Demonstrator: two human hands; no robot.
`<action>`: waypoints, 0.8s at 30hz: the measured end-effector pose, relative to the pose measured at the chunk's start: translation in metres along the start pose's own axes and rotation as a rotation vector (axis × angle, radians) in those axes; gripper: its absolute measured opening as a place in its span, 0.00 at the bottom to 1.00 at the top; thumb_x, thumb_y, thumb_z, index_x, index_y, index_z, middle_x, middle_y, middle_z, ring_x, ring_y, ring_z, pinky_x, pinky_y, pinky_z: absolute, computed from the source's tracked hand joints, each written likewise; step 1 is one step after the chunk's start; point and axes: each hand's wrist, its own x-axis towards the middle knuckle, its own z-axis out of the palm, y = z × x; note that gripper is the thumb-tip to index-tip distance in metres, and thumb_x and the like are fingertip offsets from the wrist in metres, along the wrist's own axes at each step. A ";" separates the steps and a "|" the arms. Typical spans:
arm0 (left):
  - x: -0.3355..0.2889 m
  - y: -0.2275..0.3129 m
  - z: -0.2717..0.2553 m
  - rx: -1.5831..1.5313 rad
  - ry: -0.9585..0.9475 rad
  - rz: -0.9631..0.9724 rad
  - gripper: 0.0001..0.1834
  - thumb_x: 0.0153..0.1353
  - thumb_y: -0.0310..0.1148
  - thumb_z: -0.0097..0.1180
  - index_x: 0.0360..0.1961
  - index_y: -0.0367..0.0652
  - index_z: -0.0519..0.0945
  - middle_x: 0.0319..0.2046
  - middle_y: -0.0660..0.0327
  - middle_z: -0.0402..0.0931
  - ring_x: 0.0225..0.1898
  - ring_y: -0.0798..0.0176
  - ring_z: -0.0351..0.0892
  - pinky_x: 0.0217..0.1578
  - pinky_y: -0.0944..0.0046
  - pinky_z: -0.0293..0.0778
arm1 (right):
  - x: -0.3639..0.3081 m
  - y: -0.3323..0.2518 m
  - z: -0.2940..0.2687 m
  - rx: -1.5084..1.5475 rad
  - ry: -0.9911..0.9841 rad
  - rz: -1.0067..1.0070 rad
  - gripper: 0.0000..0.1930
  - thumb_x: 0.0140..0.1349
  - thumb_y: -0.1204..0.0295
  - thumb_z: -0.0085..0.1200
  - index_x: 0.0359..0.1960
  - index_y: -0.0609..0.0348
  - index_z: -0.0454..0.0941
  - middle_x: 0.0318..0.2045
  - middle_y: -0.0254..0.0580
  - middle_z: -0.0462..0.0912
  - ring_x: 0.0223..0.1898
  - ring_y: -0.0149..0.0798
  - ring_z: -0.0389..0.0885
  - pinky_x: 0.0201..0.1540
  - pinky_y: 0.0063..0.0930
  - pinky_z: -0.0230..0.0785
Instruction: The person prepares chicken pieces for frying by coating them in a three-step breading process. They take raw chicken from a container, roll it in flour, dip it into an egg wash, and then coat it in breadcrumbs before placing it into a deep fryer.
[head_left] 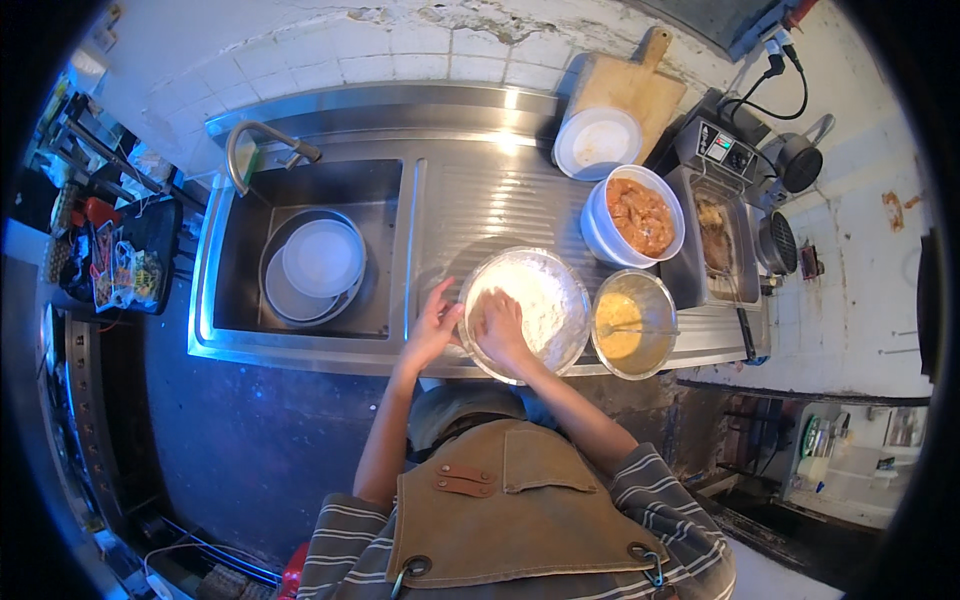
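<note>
A round metal bowl (574, 312) of white flour (535, 300) stands at the front edge of the steel counter. My right hand (500, 330) reaches into the flour at the bowl's left side, its fingertips sunk in it, so I cannot tell whether they close on anything. Beside the bowl's left rim is my left hand (430, 328), fingers apart and slightly curved, with nothing held; its thumb is close to the rim. Just right of the flour, a second metal bowl (655, 355) holds yellow beaten egg (618, 338) with a utensil in it.
Behind the bowls stands a white tub (598, 222) of raw, marinated meat (642, 217). A deep fryer (690, 235) is at the right. A white plate (598, 142) and wooden board (625, 92) lean at the back. The sink (250, 290) holds a basin with plates (323, 258).
</note>
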 end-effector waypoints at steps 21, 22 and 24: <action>0.001 0.001 0.000 0.012 -0.009 0.009 0.30 0.71 0.32 0.50 0.71 0.50 0.57 0.41 0.57 0.72 0.41 0.64 0.76 0.30 0.66 0.83 | 0.002 0.004 -0.062 -0.095 -0.568 -0.050 0.34 0.51 0.64 0.63 0.62 0.55 0.68 0.61 0.51 0.67 0.62 0.54 0.63 0.57 0.53 0.58; 0.001 0.000 -0.001 0.012 -0.010 0.013 0.30 0.71 0.32 0.50 0.71 0.50 0.57 0.42 0.57 0.72 0.41 0.64 0.76 0.30 0.66 0.82 | 0.002 -0.001 -0.064 -0.129 -0.528 -0.050 0.35 0.51 0.63 0.64 0.62 0.55 0.68 0.61 0.51 0.67 0.62 0.55 0.62 0.57 0.53 0.59; 0.000 -0.001 -0.001 0.009 -0.014 0.022 0.29 0.71 0.32 0.50 0.71 0.50 0.58 0.42 0.57 0.72 0.41 0.64 0.76 0.30 0.66 0.82 | 0.000 -0.010 -0.073 -0.198 -0.447 -0.047 0.37 0.50 0.62 0.65 0.63 0.54 0.67 0.61 0.53 0.67 0.62 0.55 0.62 0.58 0.51 0.59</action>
